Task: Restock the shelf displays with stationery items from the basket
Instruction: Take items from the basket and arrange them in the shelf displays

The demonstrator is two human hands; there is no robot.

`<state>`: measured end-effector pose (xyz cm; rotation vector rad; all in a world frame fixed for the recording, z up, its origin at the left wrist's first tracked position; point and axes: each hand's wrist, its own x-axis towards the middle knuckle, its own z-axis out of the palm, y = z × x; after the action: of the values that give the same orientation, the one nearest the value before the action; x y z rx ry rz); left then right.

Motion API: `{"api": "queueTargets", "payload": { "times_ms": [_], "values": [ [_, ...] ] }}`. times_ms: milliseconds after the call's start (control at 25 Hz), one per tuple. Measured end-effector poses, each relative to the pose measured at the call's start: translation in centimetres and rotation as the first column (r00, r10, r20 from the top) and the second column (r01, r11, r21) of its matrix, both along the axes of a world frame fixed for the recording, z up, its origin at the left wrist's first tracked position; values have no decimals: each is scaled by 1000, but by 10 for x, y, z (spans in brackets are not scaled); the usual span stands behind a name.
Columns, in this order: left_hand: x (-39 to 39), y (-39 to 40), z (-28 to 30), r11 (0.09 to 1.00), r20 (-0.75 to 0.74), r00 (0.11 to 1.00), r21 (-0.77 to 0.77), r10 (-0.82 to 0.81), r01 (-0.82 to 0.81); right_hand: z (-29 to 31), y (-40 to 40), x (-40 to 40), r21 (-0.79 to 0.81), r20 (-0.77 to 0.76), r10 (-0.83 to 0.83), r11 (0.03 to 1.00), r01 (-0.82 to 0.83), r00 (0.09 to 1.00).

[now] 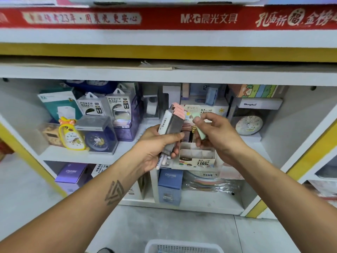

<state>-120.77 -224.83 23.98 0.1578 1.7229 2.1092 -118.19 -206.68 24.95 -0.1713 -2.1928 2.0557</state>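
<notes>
White basket [184,246] underfoot. Left hand [155,148] clamps stacked lead boxes [173,121] plus pens [162,162]; right hand [217,132] pinches a green case [199,129]. That overloaded grip could spill into the display box [197,158].

From my feed, the white basket [184,246] is cut off by the bottom edge of the frame, so I cannot see what it holds. My left hand [156,148] covers the lower part of the stack of lead cases [172,123], and my right hand [217,136] hides part of the display box [197,157] behind it. The small print on the red banner [164,18] across the top is too blurred for me to read in full.
</notes>
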Motion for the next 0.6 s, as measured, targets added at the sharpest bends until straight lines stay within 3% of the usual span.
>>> {"api": "queueTargets", "payload": {
  "times_ms": [160,280,440,600],
  "values": [
    [-18,-43,8,986,11,986,-5,168,-168,-7,-12,-19,225,26,26,974,-31,999],
    [-27,-71,8,970,36,969,-7,243,-243,-15,-30,-29,268,122,89,956,-119,989],
    [-30,-91,3,959,60,958,-33,281,-280,-21,-42,-43,522,-88,41,853,11,995],
    [-30,-105,1,954,81,951,-38,299,-296,-33,-51,-55,547,-178,52,835,54,983]
  ]
}}
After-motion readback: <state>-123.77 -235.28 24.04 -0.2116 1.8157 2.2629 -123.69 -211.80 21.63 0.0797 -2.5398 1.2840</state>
